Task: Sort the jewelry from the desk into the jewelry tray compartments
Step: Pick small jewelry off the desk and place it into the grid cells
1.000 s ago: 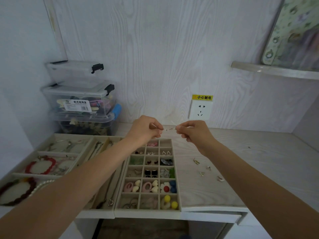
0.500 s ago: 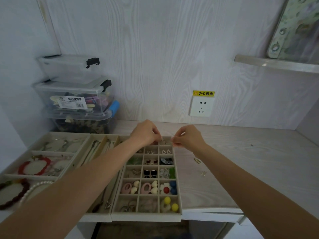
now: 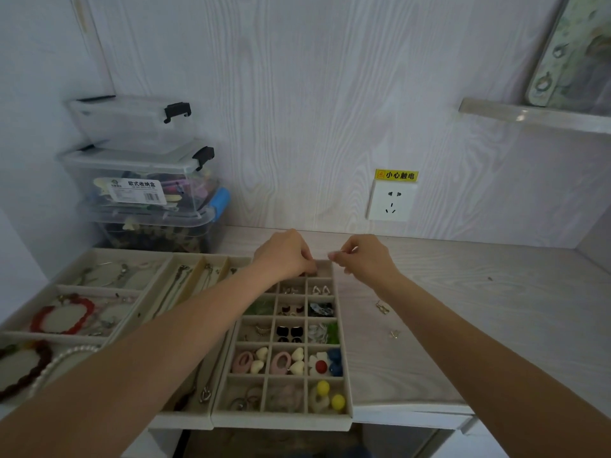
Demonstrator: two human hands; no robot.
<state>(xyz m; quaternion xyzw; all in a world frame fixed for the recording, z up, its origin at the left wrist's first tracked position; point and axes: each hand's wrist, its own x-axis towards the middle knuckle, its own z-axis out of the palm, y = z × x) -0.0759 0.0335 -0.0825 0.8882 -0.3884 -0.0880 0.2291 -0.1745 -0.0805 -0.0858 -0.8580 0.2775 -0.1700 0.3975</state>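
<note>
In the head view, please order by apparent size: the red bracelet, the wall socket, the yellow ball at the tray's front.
1. Red bracelet, nearer the camera.
2. Wall socket.
3. Yellow ball.

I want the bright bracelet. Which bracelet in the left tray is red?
The red bracelet in the middle compartment; the one nearer the camera is dark maroon, beside a white pearl strand.

A back wall [image 3: 297, 110] of pale wood-grain panel is seen behind a desk [image 3: 496, 292] of the same pale finish. A white socket [image 3: 391, 201] is fixed on the wall, and a yellow warning label [image 3: 396, 175] is placed above it. A shelf [image 3: 535, 114] is mounted at the upper right. Soft, even light is given.
</note>
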